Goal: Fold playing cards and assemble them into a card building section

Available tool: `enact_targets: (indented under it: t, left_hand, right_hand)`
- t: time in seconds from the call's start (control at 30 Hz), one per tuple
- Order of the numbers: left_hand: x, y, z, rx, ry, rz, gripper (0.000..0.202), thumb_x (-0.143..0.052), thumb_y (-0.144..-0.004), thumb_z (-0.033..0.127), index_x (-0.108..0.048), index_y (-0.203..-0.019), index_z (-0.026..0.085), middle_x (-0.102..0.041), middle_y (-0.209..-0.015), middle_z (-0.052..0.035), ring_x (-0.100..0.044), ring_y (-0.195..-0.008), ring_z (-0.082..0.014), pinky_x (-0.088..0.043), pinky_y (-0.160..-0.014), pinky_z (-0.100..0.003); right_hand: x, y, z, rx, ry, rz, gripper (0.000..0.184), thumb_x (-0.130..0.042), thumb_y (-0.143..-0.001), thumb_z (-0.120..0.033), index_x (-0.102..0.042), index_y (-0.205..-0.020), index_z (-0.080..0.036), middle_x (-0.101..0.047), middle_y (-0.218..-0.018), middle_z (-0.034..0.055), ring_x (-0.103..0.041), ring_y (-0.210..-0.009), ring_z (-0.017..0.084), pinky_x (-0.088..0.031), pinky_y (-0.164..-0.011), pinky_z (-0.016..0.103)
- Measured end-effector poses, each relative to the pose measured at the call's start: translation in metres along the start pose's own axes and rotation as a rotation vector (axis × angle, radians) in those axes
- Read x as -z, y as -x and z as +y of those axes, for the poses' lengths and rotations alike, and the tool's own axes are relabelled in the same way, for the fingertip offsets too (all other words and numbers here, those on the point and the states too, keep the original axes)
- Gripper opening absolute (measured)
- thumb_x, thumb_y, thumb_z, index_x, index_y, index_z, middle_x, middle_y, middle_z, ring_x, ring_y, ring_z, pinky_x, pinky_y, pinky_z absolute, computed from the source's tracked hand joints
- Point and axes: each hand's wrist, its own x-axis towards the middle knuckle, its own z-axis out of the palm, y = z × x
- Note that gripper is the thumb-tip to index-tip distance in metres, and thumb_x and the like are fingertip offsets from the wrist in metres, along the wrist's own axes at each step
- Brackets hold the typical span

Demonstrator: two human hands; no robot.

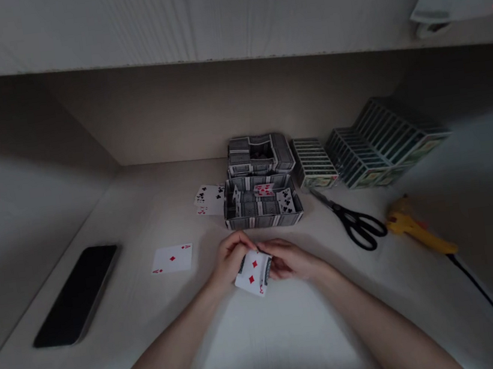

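Between my two hands is a playing card [253,273], a three of diamonds, face up, with dark patterned strips showing along its left and right sides. My left hand [233,257] pinches its upper left edge. My right hand [289,257] is closed on its right side, fingers partly hidden behind it. Just beyond my hands stands an open box [264,221] built from patterned card backs, with some cards showing faces inside. To the left an ace of diamonds [173,259] lies flat on the table.
Behind the open box sits another card-built box [239,156]. Loose cards [211,199] lie beside it. Rightward are stacked card packs [315,163], black scissors [358,224] and a yellow glue gun [418,231] with a cord. A phone [77,296] lies left. A shelf [188,19] overhangs the table.
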Motion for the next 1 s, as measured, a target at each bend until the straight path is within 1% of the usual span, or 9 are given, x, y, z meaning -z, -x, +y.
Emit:
enact_targets:
  t: [0.07, 0.13, 0.23, 0.33, 0.4, 0.6, 0.77, 0.87, 1.0]
  left_hand:
    - [0.0, 0.001, 0.0, -0.01, -0.015, -0.012, 0.008, -0.047, -0.057, 0.017, -0.053, -0.052, 0.017, -0.046, -0.048, 0.0043, -0.038, -0.044, -0.0075, -0.03, -0.045, -0.02]
    - [0.0, 0.002, 0.0, -0.012, -0.021, -0.032, 0.009, -0.046, -0.057, 0.017, -0.053, -0.052, 0.017, -0.045, -0.047, 0.0043, -0.038, -0.043, -0.0076, -0.029, -0.044, -0.02]
    - [0.0, 0.002, 0.0, -0.019, -0.027, -0.056, 0.009, -0.045, -0.056, 0.016, -0.053, -0.051, 0.017, -0.047, -0.047, 0.0039, -0.039, -0.044, -0.008, -0.029, -0.043, -0.019]
    - [0.001, 0.001, 0.0, -0.022, -0.035, -0.063, 0.01, -0.046, -0.057, 0.016, -0.055, -0.053, 0.017, -0.05, -0.05, 0.0033, -0.041, -0.045, -0.0084, -0.03, -0.044, -0.02]
    - [0.002, -0.001, 0.0, -0.025, -0.043, -0.07, 0.01, -0.047, -0.059, 0.017, -0.056, -0.054, 0.016, -0.051, -0.051, 0.0027, -0.043, -0.047, -0.0087, -0.031, -0.046, -0.02]
    - [0.005, -0.003, 0.003, 0.008, -0.046, -0.151, 0.007, -0.052, -0.061, 0.018, -0.057, -0.06, 0.015, -0.054, -0.057, 0.0021, -0.044, -0.049, -0.0079, -0.032, -0.047, -0.019]
    - [0.007, -0.004, 0.004, 0.02, -0.065, -0.158, 0.006, -0.052, -0.062, 0.018, -0.056, -0.061, 0.014, -0.051, -0.055, 0.0034, -0.042, -0.048, -0.0068, -0.03, -0.045, -0.018]
    - [0.008, -0.006, 0.001, 0.018, -0.056, -0.147, 0.005, -0.052, -0.061, 0.018, -0.055, -0.06, 0.014, -0.048, -0.052, 0.0045, -0.04, -0.046, -0.0062, -0.029, -0.043, -0.018]
    - [0.01, -0.008, 0.0, 0.053, -0.052, -0.158, 0.005, -0.052, -0.058, 0.019, -0.055, -0.058, 0.014, -0.047, -0.048, 0.0046, -0.038, -0.043, -0.0066, -0.028, -0.041, -0.018]
  right_hand:
    - [0.0, 0.003, -0.001, -0.016, -0.019, -0.049, 0.041, -0.048, -0.076, -0.054, -0.046, -0.062, -0.015, -0.035, -0.031, -0.01, -0.02, -0.022, 0.002, -0.01, -0.026, 0.017]
    - [-0.001, 0.006, -0.003, -0.045, -0.03, -0.069, 0.041, -0.049, -0.075, -0.054, -0.041, -0.059, -0.017, -0.029, -0.031, -0.0117, -0.017, -0.023, 0.002, -0.012, -0.026, 0.016]
    - [-0.002, 0.007, -0.003, -0.084, -0.047, -0.077, 0.043, -0.05, -0.073, -0.055, -0.037, -0.056, -0.018, -0.028, -0.033, -0.0116, -0.021, -0.024, 0.003, -0.019, -0.026, 0.016]
    - [0.0, 0.005, -0.001, -0.16, -0.09, -0.141, 0.042, -0.045, -0.075, -0.054, -0.039, -0.054, -0.018, -0.03, -0.034, -0.0096, -0.028, -0.027, 0.005, -0.027, -0.029, 0.018]
    - [0.003, 0.004, 0.0, -0.18, -0.126, -0.172, 0.042, -0.042, -0.076, -0.052, -0.04, -0.053, -0.017, -0.031, -0.035, -0.0079, -0.031, -0.028, 0.006, -0.029, -0.031, 0.019]
    - [0.01, 0.003, 0.004, -0.129, -0.188, -0.244, 0.037, -0.041, -0.079, -0.046, -0.045, -0.058, -0.015, -0.035, -0.037, -0.0062, -0.035, -0.03, 0.007, -0.033, -0.033, 0.02]
    - [0.01, 0.001, 0.005, -0.074, -0.207, -0.281, 0.038, -0.042, -0.08, -0.044, -0.045, -0.057, -0.014, -0.038, -0.038, -0.0054, -0.038, -0.031, 0.007, -0.037, -0.033, 0.021]
    - [0.008, 0.002, 0.004, -0.021, -0.211, -0.268, 0.032, -0.047, -0.08, -0.041, -0.047, -0.065, -0.013, -0.042, -0.04, -0.0057, -0.041, -0.032, 0.008, -0.04, -0.035, 0.022]
    - [0.007, 0.004, 0.003, 0.014, -0.191, -0.286, 0.029, -0.053, -0.079, -0.042, -0.047, -0.078, -0.013, -0.046, -0.041, -0.0065, -0.044, -0.034, 0.009, -0.043, -0.037, 0.022]
